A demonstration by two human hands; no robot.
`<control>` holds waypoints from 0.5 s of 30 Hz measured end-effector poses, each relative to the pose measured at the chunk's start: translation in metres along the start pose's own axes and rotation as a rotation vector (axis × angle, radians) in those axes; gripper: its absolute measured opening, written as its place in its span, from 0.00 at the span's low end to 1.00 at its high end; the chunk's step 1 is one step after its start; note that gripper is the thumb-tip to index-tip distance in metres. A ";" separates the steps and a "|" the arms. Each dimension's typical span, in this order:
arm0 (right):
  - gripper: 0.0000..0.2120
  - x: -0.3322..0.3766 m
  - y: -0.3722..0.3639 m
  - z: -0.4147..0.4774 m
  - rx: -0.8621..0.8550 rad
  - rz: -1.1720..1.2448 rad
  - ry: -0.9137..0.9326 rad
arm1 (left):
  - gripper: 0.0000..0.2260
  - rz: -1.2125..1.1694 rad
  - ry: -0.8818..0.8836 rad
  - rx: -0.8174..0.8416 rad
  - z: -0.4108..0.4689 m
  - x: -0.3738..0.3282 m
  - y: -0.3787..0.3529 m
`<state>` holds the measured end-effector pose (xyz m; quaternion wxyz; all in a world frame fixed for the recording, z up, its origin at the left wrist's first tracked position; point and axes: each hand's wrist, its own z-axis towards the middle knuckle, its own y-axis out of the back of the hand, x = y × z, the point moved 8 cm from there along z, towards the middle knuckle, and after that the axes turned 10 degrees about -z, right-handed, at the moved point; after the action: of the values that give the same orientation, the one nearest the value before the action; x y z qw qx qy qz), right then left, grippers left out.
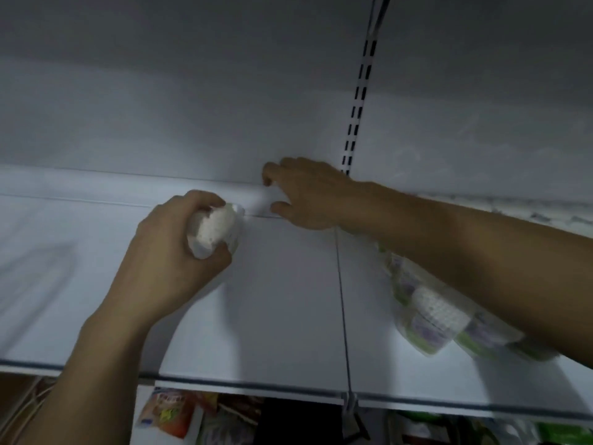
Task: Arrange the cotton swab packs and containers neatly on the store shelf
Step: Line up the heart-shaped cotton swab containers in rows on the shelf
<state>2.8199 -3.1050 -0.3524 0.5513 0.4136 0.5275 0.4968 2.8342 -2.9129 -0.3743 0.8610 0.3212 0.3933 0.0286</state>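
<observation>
Left hand [173, 248] grips one cotton swab pack [213, 231], fingers curled round it, over the middle of the white shelf [282, 300]. Right hand [308, 194] lies at the shelf's rear edge, fingers loosely spread and holding nothing (contact with the back panel cannot be told). Further swab packs [439, 316] lie on the shelf at right, blurred, partly under the right forearm. Packaged goods [173, 412] sit on the tier below.

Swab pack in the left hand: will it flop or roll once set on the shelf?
Probably soft: the swab pack has a thin wrapper that crinkles under the left hand. It is likely light, being a small bundle of swabs. It looks rounded, so it may roll on the smooth shelf.
</observation>
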 end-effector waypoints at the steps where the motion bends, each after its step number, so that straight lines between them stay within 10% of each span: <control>1: 0.23 0.015 -0.006 0.015 0.052 0.094 0.050 | 0.23 0.007 0.008 -0.011 -0.008 0.006 0.009; 6: 0.33 0.072 -0.032 0.074 0.105 0.132 0.175 | 0.24 -0.019 0.103 -0.066 -0.042 0.041 0.033; 15: 0.22 0.050 -0.001 0.052 0.018 0.196 -0.011 | 0.26 -0.166 0.193 -0.158 -0.066 0.066 0.014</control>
<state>2.8695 -3.0527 -0.3566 0.4991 0.4709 0.4858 0.5414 2.8370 -2.8468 -0.4413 0.8413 0.2145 0.4959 0.0190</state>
